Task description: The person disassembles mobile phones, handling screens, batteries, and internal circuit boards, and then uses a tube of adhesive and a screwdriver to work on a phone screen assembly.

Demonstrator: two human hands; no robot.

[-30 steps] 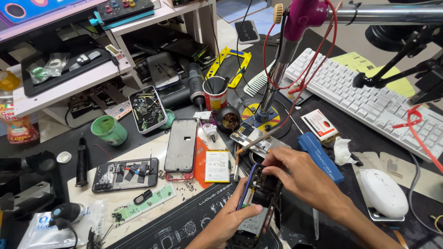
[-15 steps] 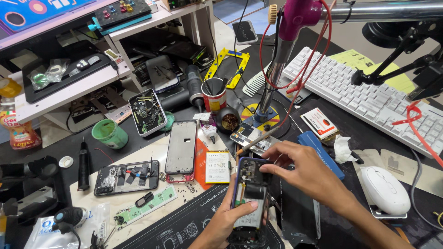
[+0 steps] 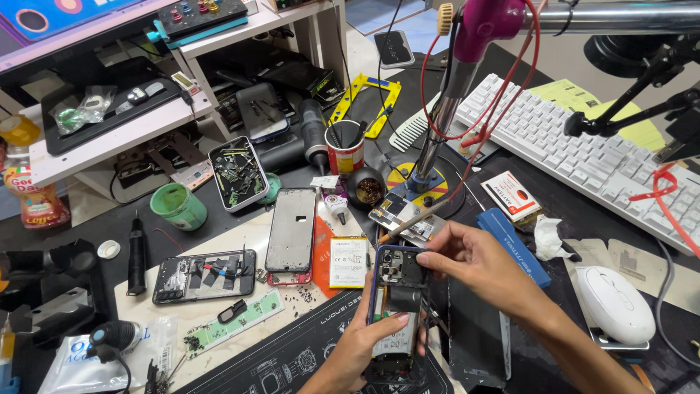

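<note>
Head view: the left hand (image 3: 364,343) is gripping the lower part of an opened phone (image 3: 396,306), with its fingers wrapped round the edges and the thumb lying across the exposed interior. The right hand (image 3: 477,263) is meeting the phone's upper end from 3 o'clock, fingers pressed together and pinching the top right corner beside the camera module. The phone is sitting near the bottom centre of the worktop (image 3: 240,241), over a dark printed mat (image 3: 292,357). At 9 o'clock from the phone a white battery (image 3: 348,261) is lying flat, and beyond it a bare phone frame (image 3: 292,229). At 12 o'clock a circuit board (image 3: 403,217) is resting, with a thin tool across it. At 3 o'clock a white mouse (image 3: 616,303) is sitting.
</note>
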